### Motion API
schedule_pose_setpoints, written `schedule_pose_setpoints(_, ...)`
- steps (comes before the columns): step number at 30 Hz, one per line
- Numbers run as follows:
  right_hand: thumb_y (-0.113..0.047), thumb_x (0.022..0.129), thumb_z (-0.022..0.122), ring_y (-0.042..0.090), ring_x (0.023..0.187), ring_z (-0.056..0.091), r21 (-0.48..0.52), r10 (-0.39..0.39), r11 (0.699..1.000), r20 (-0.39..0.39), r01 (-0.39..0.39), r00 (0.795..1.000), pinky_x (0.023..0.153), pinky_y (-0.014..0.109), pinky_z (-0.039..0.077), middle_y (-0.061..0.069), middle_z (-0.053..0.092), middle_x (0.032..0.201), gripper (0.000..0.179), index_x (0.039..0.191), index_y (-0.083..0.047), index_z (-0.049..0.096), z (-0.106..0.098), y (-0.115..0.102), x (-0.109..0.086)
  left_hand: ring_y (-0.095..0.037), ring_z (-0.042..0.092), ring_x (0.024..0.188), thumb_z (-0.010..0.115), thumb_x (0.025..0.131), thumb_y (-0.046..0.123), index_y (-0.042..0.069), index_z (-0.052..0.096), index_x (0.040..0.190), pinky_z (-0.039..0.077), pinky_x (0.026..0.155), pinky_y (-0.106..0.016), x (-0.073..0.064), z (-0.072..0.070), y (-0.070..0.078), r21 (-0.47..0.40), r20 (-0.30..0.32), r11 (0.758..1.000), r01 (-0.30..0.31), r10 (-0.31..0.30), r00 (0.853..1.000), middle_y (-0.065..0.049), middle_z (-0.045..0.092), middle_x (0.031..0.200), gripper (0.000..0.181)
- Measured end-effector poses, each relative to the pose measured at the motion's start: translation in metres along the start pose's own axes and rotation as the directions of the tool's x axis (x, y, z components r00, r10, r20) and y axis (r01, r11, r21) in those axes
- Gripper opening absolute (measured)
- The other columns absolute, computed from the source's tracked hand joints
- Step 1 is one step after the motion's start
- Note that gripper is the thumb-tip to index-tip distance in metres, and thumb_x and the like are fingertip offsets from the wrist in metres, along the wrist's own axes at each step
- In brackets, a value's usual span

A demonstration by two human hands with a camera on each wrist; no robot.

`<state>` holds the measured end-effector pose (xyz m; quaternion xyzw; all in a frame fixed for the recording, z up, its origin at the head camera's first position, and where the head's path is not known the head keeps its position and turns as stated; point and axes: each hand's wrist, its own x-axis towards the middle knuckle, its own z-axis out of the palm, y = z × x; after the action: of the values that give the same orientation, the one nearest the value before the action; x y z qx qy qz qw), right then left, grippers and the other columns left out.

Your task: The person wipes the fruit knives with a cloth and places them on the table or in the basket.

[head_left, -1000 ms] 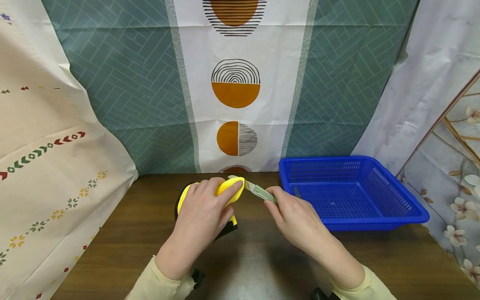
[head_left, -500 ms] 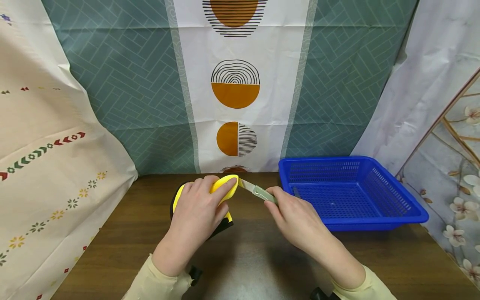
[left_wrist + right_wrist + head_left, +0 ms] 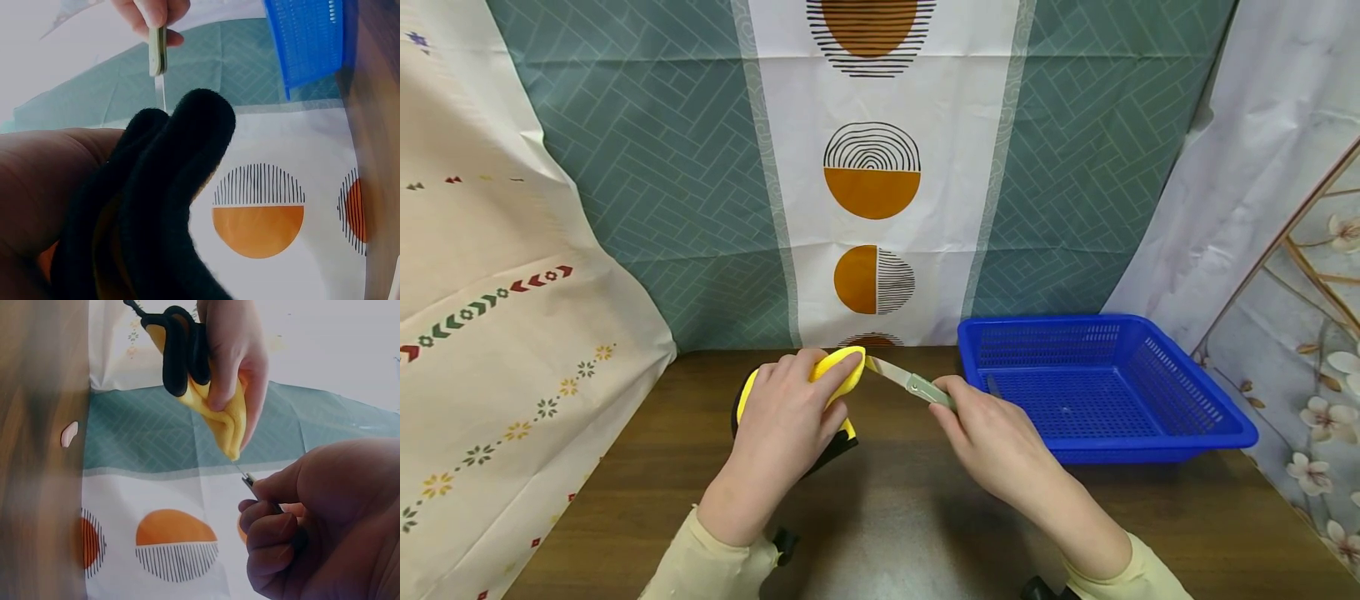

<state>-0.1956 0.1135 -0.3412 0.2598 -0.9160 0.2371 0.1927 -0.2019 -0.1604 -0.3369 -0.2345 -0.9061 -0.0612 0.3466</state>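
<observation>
Head view: the right hand grips a folding knife by its pale green handle, its long axis running leftward to the left hand, which pinches a yellow-and-black cloth whose folded end meets the blade. Right of that knife hand, a blue basket holds a slim grey piece. Left wrist view: black edges hide the blade's tip. Right wrist view: the left thumb and fingers squeeze the yellow fold just above the blade.
</observation>
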Motion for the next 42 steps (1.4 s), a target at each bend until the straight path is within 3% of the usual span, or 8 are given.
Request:
schedule_pose_setpoints(16, -0.019, 0.109, 0.069, 0.014, 0.071, 0.054, 0.000, 0.012, 1.000, 0.007, -0.012, 1.000, 0.061, 0.036, 0.046, -0.009, 0.060, 0.086, 0.020, 0.128, -0.014, 0.069, -0.001, 0.001, 0.000, -0.040, 0.068, 0.092, 0.081, 0.087, 0.007, 0.020, 0.076, 0.140, 0.053, 0.076, -0.054, -0.002, -0.002, -0.010, -0.022, -0.008, 0.999, 0.036, -0.036, 0.999, -0.017, 0.070, 0.112, 0.054)
schedule_pose_setpoints(31, -0.020, 0.109, 0.069, 0.014, 0.071, 0.054, -0.003, 0.033, 0.999, 0.027, -0.033, 0.999, 0.061, 0.037, 0.047, -0.008, 0.062, 0.087, 0.020, 0.129, -0.015, 0.069, 0.000, 0.001, -0.001, -0.037, 0.068, 0.094, 0.086, 0.085, 0.011, 0.024, 0.074, 0.139, 0.054, 0.084, -0.053, -0.001, -0.005, 0.023, -0.032, -0.054, 0.995, -0.093, 0.092, 0.994, -0.014, 0.068, 0.115, 0.057)
schedule_pose_setpoints(42, -0.022, 0.110, 0.069, 0.013, 0.068, 0.053, -0.013, 0.039, 0.999, 0.045, -0.038, 0.998, 0.060, 0.036, 0.046, -0.008, 0.062, 0.085, 0.021, 0.129, -0.015, 0.069, -0.001, -0.001, 0.000, -0.035, 0.070, 0.099, 0.088, 0.083, 0.014, 0.028, 0.074, 0.141, 0.055, 0.085, -0.050, -0.003, -0.006, 0.039, -0.039, -0.014, 0.993, -0.113, 0.112, 0.994, -0.013, 0.070, 0.124, 0.062)
